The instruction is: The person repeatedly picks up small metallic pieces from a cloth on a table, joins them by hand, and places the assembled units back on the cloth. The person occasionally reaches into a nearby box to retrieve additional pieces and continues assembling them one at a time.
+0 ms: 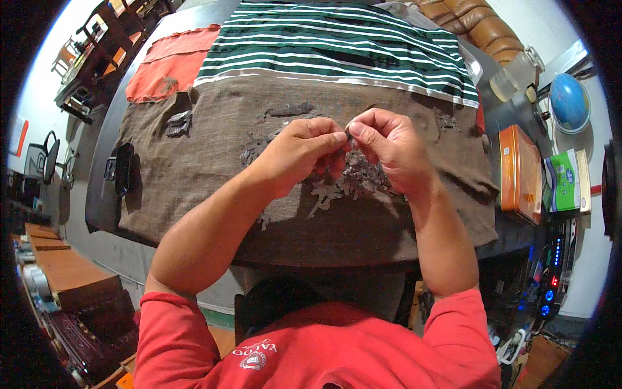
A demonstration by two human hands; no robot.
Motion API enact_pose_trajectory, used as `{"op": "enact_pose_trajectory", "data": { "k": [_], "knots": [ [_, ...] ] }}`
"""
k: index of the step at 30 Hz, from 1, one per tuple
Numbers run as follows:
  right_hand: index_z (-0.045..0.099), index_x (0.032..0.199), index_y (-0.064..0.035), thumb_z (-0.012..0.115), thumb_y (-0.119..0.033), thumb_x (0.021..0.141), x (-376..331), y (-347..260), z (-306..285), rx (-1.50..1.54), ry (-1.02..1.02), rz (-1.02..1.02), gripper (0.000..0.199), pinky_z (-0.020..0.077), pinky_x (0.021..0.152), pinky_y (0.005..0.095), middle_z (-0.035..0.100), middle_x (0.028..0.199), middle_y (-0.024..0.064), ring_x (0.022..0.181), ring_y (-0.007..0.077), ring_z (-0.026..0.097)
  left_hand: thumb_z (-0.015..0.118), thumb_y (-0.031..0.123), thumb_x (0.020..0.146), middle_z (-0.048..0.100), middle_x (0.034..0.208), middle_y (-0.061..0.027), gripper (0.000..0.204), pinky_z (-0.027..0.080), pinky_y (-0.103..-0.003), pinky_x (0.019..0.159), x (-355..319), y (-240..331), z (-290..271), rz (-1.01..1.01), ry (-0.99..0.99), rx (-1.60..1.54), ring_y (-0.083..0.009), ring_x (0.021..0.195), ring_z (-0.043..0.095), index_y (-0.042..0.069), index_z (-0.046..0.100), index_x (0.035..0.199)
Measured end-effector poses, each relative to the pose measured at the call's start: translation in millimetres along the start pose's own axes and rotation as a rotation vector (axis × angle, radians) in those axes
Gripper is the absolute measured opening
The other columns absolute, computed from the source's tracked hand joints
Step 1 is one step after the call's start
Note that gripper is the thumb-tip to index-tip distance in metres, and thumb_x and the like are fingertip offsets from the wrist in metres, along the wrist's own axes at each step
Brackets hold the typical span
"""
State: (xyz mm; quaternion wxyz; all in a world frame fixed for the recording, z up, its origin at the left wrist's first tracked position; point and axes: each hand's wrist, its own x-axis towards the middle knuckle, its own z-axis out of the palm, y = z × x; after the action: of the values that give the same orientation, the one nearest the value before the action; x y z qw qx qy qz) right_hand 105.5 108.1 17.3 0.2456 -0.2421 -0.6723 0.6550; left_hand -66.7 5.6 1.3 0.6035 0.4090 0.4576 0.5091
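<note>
My left hand point(299, 150) and my right hand point(396, 148) meet over the middle of a brown cloth point(194, 201), thumbs and forefingers pinched together. A small dark piece point(348, 134) shows between their fingertips, too small to name. Under and beside the hands lies a loose heap of small grey, jagged pieces point(364, 174), partly hidden by my fingers. Some grey pieces point(324, 200) are scattered toward me. Beyond my left hand rest darker flat strips point(288, 111). A ribbed, dark grey bundle point(179, 124) sits farther left on the cloth.
A green-and-white striped cloth point(324, 42) covers the table's far side, with a red cloth point(172, 61) at its left. A black object point(120, 170) stands near the left edge. At right are an orange tin point(520, 174), a clear jar point(512, 83) and a blue globe point(569, 102).
</note>
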Motion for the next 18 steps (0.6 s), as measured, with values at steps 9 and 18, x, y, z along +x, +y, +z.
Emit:
{"op": "enact_pose_trajectory", "data": {
  "k": [9, 18],
  "knots": [
    [0.067, 0.085, -0.0058, 0.068, -0.014, 0.091, 1.8, 3.9, -7.8, 0.075, 0.133, 0.031, 0.011, 0.0338, 0.047, 0.0168, 0.060, 0.068, -0.0023, 0.054, 0.0021, 0.047, 0.052, 0.023, 0.101, 0.064, 0.074, -0.0039, 0.022, 0.044, -0.024, 0.059, 0.0, 0.9, 2.2, -0.061, 0.047, 0.002, -0.0122, 0.065, 0.061, 0.005, 0.062, 0.095],
    [0.068, 0.079, -0.0041, 0.069, -0.016, 0.091, -1.6, -1.3, -6.8, -0.064, 0.205, 0.012, 0.016, 0.0375, 0.050, 0.0192, 0.062, 0.066, -0.0012, 0.056, 0.0030, 0.051, 0.067, 0.009, 0.092, 0.065, 0.077, -0.0046, 0.018, 0.053, -0.027, 0.071, 3.9, -8.9, 11.1, 0.266, 0.267, 0.270, -0.0113, 0.076, 0.064, -0.001, 0.061, 0.106]
  ]
}}
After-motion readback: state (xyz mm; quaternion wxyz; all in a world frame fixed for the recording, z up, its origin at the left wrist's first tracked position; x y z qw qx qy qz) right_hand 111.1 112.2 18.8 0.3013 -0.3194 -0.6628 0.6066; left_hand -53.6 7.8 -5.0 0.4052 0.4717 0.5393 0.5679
